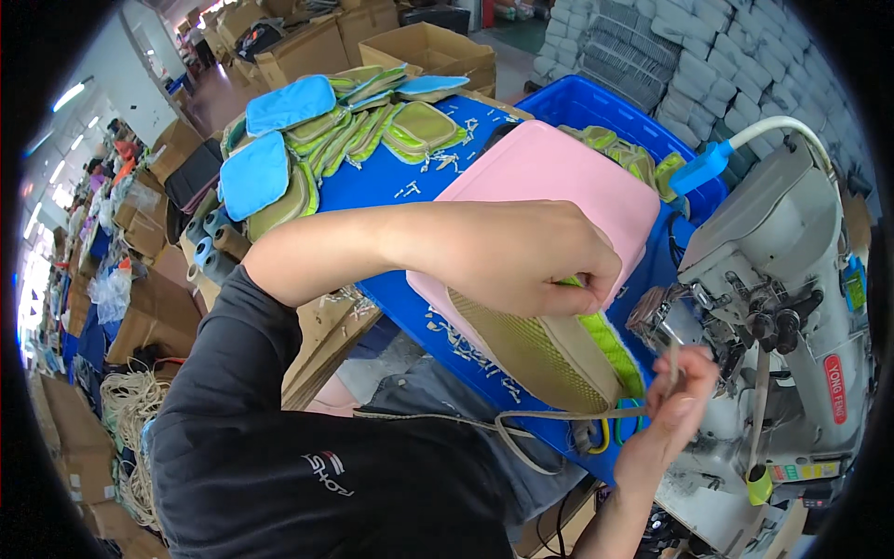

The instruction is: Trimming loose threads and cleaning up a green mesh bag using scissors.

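Note:
My left hand (563, 265) is closed on the edge of a beige mesh fabric piece (531, 349) with a bright green lining (601, 340). The piece hangs tilted over the near edge of a pink, round-cornered block (549, 168). Low on the right, my right hand (675, 401) pinches a narrow beige tape (559, 413) between thumb and fingers. From there the tape runs left past the bottom of the fabric piece and loops over my lap. The tips of my left fingers are partly hidden behind the hand.
Right of my hands stands a grey industrial sewing machine (773, 242). Blue and green fabric pieces (345, 130) are piled on the blue table (382, 196), among thread scraps. Behind the pink block sits a blue crate (596, 98). Yellow and green loops (603, 438) lie near the table edge.

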`<state>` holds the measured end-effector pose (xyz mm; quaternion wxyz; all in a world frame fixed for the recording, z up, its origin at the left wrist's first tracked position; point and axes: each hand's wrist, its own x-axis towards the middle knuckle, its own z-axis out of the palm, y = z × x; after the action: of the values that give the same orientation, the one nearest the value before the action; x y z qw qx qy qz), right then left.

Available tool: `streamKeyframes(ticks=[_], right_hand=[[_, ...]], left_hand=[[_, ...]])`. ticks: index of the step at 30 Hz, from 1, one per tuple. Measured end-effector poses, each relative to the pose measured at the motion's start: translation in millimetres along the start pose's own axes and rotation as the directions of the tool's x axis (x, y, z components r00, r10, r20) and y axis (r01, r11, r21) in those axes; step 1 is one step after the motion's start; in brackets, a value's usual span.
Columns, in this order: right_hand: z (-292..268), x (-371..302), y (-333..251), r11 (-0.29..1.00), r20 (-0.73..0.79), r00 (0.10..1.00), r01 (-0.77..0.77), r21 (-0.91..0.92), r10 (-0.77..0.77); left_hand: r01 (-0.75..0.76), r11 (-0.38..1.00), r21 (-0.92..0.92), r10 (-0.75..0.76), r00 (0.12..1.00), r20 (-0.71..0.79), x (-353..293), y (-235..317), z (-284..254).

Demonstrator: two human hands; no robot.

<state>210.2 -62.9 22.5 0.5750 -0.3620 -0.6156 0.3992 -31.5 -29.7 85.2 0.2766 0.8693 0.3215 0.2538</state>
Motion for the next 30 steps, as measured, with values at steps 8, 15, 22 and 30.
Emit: streamKeyframes(ticks=[8,15,22,30], right_hand=[[4.4,5.5,-26.6,0.811,0.319,0.942,0.268,-0.521,-0.106],[1.8,14.3,-31.9,0.858,0.362,0.932,0.195,-0.475,-0.011],[3.3,15.2,-34.8,0.859,0.351,0.936,0.194,-0.474,-0.018],[4.4,15.1,-33.9,0.855,0.353,0.934,0.230,-0.465,-0.059]], left_hand=[[0.052,0.997,-0.056,-0.050,0.998,0.039,2.0,6.1,-0.1],[0.097,0.989,-0.115,-0.091,0.994,0.060,0.0,8.6,-2.4],[0.051,0.999,-0.012,-0.050,0.996,0.067,0.6,13.9,-7.5],[0.038,0.997,-0.064,-0.033,0.997,0.076,-0.7,13.4,-7.5]])
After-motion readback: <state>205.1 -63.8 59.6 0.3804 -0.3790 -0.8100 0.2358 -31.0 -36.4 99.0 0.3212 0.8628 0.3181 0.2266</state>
